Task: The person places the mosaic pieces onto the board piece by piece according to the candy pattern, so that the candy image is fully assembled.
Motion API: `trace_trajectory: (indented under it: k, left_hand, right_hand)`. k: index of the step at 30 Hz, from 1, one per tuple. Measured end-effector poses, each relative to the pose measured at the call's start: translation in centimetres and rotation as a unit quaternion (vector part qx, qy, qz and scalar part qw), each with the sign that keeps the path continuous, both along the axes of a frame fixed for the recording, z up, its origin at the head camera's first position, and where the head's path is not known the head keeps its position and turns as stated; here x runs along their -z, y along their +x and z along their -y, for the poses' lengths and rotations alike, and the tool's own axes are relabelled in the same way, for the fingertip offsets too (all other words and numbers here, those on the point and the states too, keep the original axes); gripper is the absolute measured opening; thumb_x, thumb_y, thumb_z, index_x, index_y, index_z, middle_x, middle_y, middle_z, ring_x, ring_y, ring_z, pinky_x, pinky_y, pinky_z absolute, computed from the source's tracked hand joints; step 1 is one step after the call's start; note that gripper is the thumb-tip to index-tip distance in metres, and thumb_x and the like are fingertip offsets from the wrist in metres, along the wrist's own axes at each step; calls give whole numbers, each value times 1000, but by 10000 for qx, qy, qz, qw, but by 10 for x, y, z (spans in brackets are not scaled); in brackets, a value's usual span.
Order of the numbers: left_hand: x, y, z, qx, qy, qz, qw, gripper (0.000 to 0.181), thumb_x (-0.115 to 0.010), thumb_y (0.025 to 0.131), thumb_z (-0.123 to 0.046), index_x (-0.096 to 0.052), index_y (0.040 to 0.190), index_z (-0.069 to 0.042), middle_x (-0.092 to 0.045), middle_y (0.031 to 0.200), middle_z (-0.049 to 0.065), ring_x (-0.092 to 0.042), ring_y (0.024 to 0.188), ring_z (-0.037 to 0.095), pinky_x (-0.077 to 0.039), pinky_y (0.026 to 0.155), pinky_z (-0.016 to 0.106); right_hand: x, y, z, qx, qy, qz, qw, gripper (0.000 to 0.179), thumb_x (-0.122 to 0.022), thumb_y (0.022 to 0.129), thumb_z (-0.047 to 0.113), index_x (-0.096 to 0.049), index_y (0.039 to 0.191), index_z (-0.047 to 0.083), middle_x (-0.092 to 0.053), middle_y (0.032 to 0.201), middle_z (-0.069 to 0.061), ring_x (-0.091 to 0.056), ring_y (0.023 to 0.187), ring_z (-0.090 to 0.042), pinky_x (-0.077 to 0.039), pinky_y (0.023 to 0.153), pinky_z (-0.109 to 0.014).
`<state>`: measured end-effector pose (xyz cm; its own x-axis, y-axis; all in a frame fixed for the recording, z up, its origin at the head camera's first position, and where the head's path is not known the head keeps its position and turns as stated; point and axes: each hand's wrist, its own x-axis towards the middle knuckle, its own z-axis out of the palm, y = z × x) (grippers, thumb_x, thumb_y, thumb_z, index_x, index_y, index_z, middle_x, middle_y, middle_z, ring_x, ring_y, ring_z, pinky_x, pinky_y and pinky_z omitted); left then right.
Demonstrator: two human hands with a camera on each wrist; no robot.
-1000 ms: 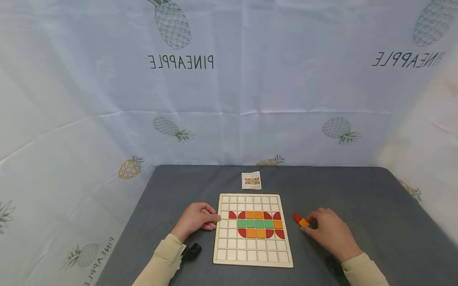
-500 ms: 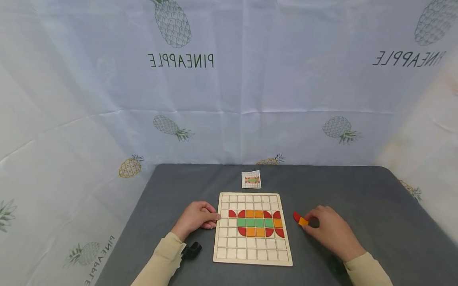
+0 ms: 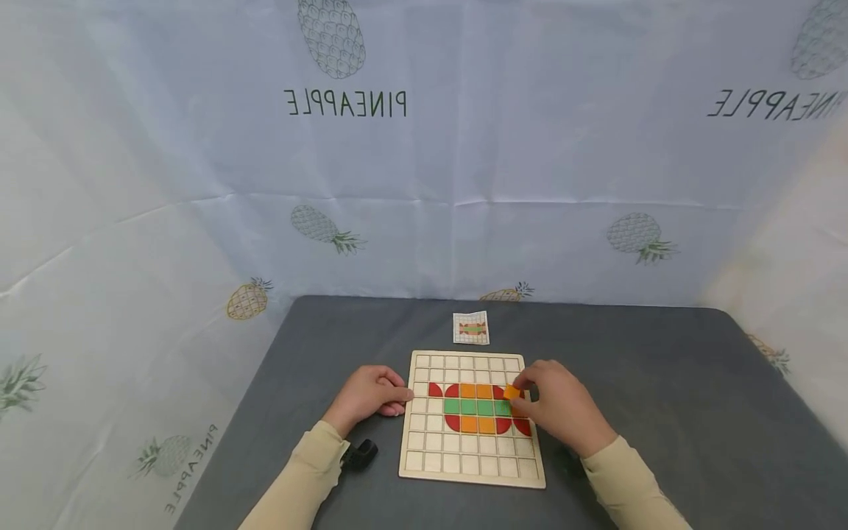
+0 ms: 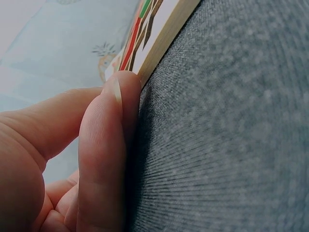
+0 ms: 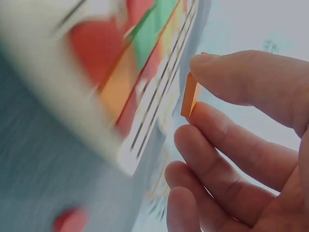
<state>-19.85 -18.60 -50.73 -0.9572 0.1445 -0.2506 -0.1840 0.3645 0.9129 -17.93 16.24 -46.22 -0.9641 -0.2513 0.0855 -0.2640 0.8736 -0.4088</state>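
In the head view, a pale wooden grid board (image 3: 424, 461) lies on the table with red, orange and green tiles in several cells. My left hand (image 3: 371, 397) grips the board's left edge; the left wrist view shows thumb and finger (image 4: 104, 140) together at that wooden edge (image 4: 166, 41). Over the board's right part, my right hand (image 3: 563, 405) pinches an orange square tile (image 3: 511, 392) between thumb and index finger. The right wrist view shows this orange tile (image 5: 190, 96) tilted and apart from the board, the other fingers loosely curled.
A small paper card (image 3: 471, 328) with a coloured grid pattern lies behind the board. On the table beside the board, a red piece (image 5: 70, 220) shows in the right wrist view. A pineapple-print cloth (image 3: 424, 147) hangs behind the dark table (image 3: 629, 346).
My right hand has picked up the orange tile from the table right of the board and carried it left over the board. My left hand keeps its place at the edge.
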Motion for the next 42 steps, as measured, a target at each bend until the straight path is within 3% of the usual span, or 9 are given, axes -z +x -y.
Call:
trace_trajectory:
  k: [8, 17, 30, 42]
  left_hand:
    - [-1, -3, -2, 39, -4, 33, 10000, 29, -91, 88, -20, -73, 102, -3, -77, 77, 5, -74, 65, 9, -66, 65, 28]
    - [0, -5, -2, 67, 11, 65, 10000, 31, -92, 89, -22, -73, 103, -3, -77, 76, 4, -75, 65, 9, -67, 66, 28]
    - [1, -3, -1, 125, 99, 27, 9999, 30, -91, 90, -22, -72, 103, -2, -78, 78, 5, -75, 65, 9, -67, 66, 29]
    - [0, -2, 3, 60, 52, 22, 10000, 28, -90, 90, -20, -72, 102, -3, -77, 76, 4, -74, 64, 8, -66, 65, 27]
  right_hand:
    - [-3, -10, 52, -475, -272, -90, 9985, 12, -91, 86, 18, -80, 90, 16, -69, 87, 4, -55, 85, -12, -56, 72, -32]
    - [3, -9, 90, -939, -248, -205, 9951, 15, -93, 84, 20, -81, 91, 15, -69, 86, 6, -56, 86, -11, -57, 71, -30]
    - [15, -9, 104, -1228, 0, -253, 9921, 17, -92, 83, 21, -81, 94, 14, -66, 86, 4, -51, 83, -12, -53, 67, -28]
    - [18, -10, 112, -1361, 43, -493, 9895, 13, -91, 84, 17, -78, 86, 17, -63, 83, 5, -50, 83, -12, -51, 66, -27]
